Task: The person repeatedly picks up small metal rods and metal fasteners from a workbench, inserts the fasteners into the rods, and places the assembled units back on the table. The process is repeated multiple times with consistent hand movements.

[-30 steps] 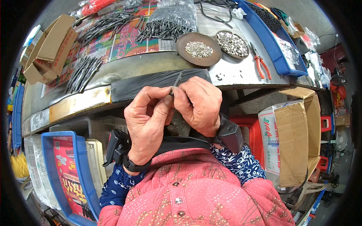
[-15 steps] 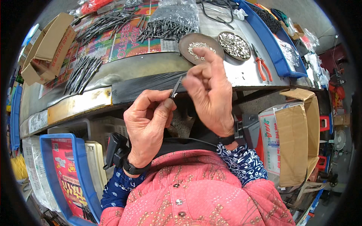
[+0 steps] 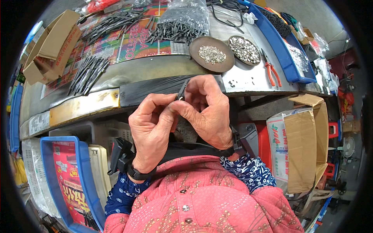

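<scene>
Dark strip (image 3: 183,89) partly hidden between left hand (image 3: 151,123) and right hand (image 3: 211,116), far plastic bag (image 3: 187,14) cut off by the upper edge, near pink shirt (image 3: 206,194) cut off below, silvery pieces (image 3: 212,54) individually too small to tell.

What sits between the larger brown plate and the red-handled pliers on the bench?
The smaller dark dish, heaped with silvery pieces, sits between them; the head view shows it.

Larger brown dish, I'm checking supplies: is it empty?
Not empty: small silvery pieces lie in the larger brown dish, its rim bare.
</scene>
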Motion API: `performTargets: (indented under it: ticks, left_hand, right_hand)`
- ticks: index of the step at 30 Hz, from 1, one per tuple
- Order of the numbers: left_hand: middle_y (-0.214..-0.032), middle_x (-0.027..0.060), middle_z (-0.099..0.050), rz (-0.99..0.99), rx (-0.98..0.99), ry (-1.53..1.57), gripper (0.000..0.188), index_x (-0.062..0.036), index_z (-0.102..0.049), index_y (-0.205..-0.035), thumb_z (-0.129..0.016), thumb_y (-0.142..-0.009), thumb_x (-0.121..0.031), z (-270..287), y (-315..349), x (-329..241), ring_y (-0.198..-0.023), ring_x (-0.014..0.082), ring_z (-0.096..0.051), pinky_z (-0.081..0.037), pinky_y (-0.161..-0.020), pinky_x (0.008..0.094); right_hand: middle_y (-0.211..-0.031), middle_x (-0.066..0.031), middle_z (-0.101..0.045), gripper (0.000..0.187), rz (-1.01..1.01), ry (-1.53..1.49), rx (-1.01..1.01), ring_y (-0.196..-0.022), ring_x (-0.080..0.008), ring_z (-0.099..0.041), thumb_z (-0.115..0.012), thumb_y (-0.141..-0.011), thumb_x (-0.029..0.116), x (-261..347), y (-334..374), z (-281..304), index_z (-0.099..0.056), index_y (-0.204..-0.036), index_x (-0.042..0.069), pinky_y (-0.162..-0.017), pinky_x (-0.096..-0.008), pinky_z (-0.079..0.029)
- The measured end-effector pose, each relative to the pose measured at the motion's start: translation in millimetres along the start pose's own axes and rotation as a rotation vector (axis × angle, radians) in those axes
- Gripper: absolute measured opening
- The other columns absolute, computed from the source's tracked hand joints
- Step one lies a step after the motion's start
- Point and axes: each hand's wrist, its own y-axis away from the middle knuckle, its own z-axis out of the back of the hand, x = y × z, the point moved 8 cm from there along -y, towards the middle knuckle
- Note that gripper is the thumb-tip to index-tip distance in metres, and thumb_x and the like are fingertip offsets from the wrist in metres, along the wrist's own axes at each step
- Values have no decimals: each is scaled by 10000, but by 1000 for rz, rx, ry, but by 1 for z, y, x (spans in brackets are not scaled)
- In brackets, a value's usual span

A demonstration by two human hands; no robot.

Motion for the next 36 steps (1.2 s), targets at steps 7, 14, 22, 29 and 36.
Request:
performTargets:
  ticks: [7, 14, 22, 29, 36]
  left_hand:
    - [-746, -25, -577, 11, -10, 42, 86, 0, -629, -1005, -598, -924, -2, -1, 2, 2, -590, 27, -484, -372, -496, 186]
    - [-737, -26, -571, -9, -24, 47, 80, 0, -625, -1001, -595, -926, 0, -1, 2, 1, -585, 24, -476, -360, -494, 185]
    - [-745, -35, -571, 53, -39, 79, 110, 0, -616, -1020, -561, -927, 22, -2, 4, 6, -619, 19, -494, -392, -534, 175]
    - [-736, -24, -563, -5, -22, 59, 121, 23, -621, -1025, -558, -923, 40, -4, 3, -2, -610, 23, -487, -393, -529, 183]
    - [-775, -23, -571, -43, -61, 1, 124, 17, -633, -1012, -567, -914, 53, -4, 1, -3, -627, 19, -497, -412, -541, 184]
  right_hand:
    - [-670, -105, -535, 191, 230, 106, -102, -555, -250, -557, -696, -851, 126, 15, 2, -4, -550, -792, 17, -506, -326, -453]
    - [-693, -118, -538, 197, 348, 191, -98, -571, -293, -565, -705, -834, 124, 22, 1, -5, -545, -789, 18, -513, -353, -459]
    - [-705, -117, -556, 131, 233, 159, -94, -576, -263, -565, -677, -848, 63, 19, 1, -1, -562, -813, 9, -527, -327, -457]
    - [-666, -121, -515, 177, 415, 331, -148, -549, -321, -543, -642, -883, 94, 31, 1, -7, -520, -778, 20, -496, -388, -441]
    - [-646, -138, -499, 195, 346, 264, -141, -552, -330, -539, -650, -882, 108, 22, -7, -10, -514, -773, 22, -494, -391, -431]
